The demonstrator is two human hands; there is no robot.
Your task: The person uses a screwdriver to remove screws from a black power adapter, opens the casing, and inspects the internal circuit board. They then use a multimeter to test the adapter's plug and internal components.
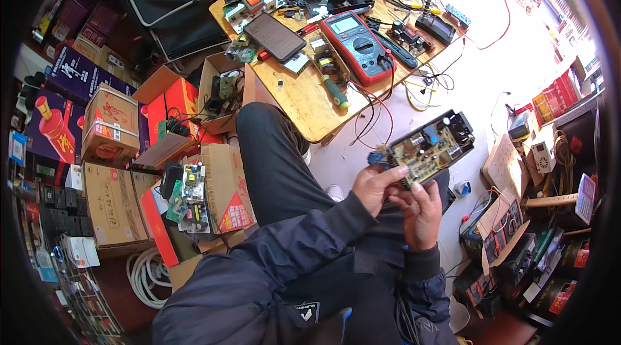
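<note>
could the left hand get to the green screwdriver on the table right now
Probably not at once: the left hand is gripping the circuit board together with the right hand. The screwdriver lies uncovered near the table edge, beyond the raised knee.

A wooden table (304, 96) carries a red multimeter (357, 44), a dark solar panel (275, 35), a green-handled screwdriver (336, 92) and loose circuit boards. To the left, cardboard boxes (111, 204) stand stacked beside an open box of boards (220, 96), with a coil of white cable (147, 275) on the floor
</note>
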